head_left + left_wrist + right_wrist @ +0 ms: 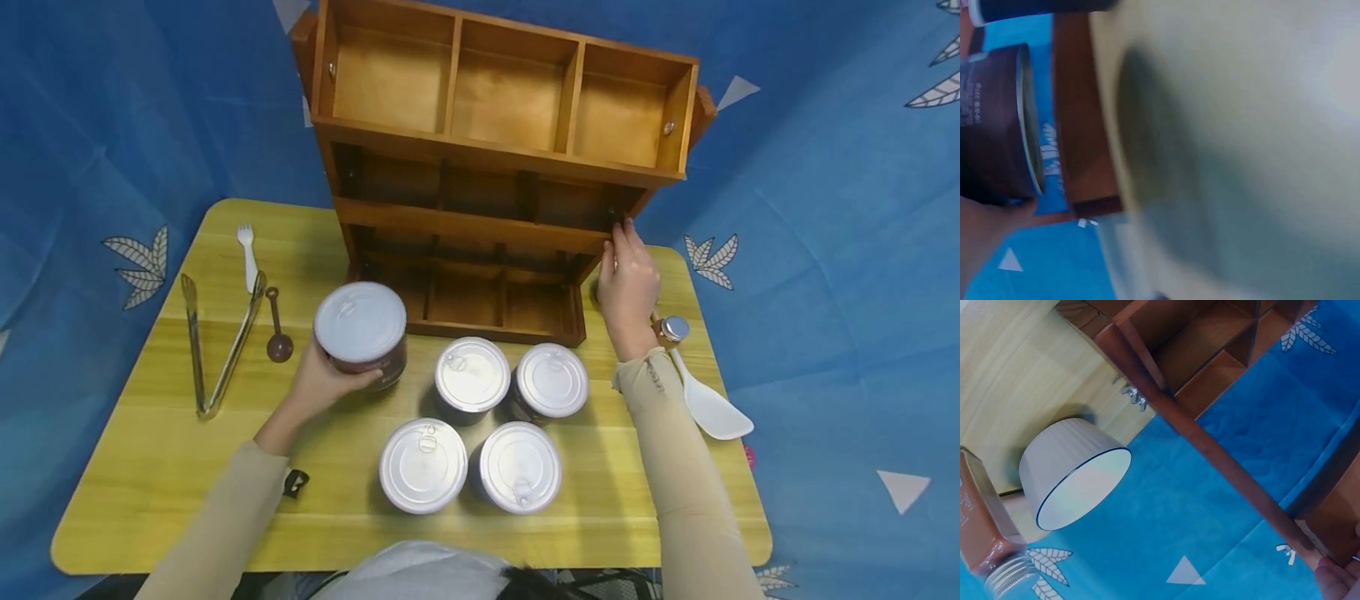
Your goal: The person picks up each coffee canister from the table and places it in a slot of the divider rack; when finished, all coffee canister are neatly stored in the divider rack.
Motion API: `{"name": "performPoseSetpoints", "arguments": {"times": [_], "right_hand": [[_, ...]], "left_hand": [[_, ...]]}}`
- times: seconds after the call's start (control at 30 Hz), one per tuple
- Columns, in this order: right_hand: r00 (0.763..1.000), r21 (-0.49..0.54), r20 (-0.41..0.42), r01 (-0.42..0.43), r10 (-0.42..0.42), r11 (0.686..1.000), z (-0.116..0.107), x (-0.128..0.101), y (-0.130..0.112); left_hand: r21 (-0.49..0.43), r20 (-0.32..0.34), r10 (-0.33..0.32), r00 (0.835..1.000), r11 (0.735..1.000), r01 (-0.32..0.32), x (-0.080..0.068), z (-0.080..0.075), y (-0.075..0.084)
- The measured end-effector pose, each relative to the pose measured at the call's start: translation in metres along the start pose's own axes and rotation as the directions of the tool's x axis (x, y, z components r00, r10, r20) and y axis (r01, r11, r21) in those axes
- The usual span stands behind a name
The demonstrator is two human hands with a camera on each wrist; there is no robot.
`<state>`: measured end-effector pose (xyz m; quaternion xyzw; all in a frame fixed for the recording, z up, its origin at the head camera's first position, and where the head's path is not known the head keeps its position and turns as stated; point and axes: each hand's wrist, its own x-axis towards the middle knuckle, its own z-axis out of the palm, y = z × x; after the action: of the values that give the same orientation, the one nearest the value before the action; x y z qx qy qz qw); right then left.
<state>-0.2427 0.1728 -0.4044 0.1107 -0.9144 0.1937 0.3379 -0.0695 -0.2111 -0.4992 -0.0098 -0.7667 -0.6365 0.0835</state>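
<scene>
My left hand (330,379) holds a dark can (386,367) with a pale lid, left of the wooden rack's lowest tier. The left wrist view shows that can (994,119) lying sideways in the picture, the thumb along its base. With my right hand (632,279) I grip the right side of the three-tier wooden rack (510,150) near its middle shelf. In the right wrist view the fingertips (1332,578) pinch the frame's edge. A group of several silver-topped cans (471,375) stands in front of the rack.
Metal tongs (225,367), a white fork (247,254) and a brown scoop (279,346) lie at the left. At the right are a silver-capped bottle (673,328), a white spatula (716,408) and a white bowl (1072,475). A small black object (296,483) lies near the left forearm.
</scene>
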Motion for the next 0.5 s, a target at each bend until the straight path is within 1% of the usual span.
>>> {"name": "performPoseSetpoints", "arguments": {"times": [0.1, 0.23, 0.37, 0.43, 0.5], "right_hand": [[1.000, -0.005, -0.003, -0.010, 0.010, 1.000, -0.001, 0.000, 0.001], [1.000, -0.011, -0.005, -0.015, 0.015, 1.000, -0.001, -0.001, 0.002], [1.000, -0.001, 0.000, -0.004, 0.004, 1.000, -0.001, -0.001, 0.001], [1.000, 0.007, 0.000, -0.005, 0.005, 1.000, -0.001, 0.000, 0.001], [1.000, 0.011, 0.000, -0.005, 0.005, 1.000, -0.002, 0.001, 0.001]], "left_hand": [[0.011, -0.012, -0.019, 1.000, 1.000, 0.019, 0.023, 0.002, 0.011], [0.047, -0.035, -0.065, 0.997, 0.997, 0.066, 0.050, 0.007, 0.018], [0.114, -0.060, -0.115, 0.992, 0.986, 0.121, 0.075, 0.013, 0.018], [0.155, -0.077, -0.146, 0.986, 0.975, 0.156, 0.086, 0.016, 0.018], [0.201, -0.107, -0.171, 0.979, 0.961, 0.190, 0.094, 0.022, 0.015]]}}
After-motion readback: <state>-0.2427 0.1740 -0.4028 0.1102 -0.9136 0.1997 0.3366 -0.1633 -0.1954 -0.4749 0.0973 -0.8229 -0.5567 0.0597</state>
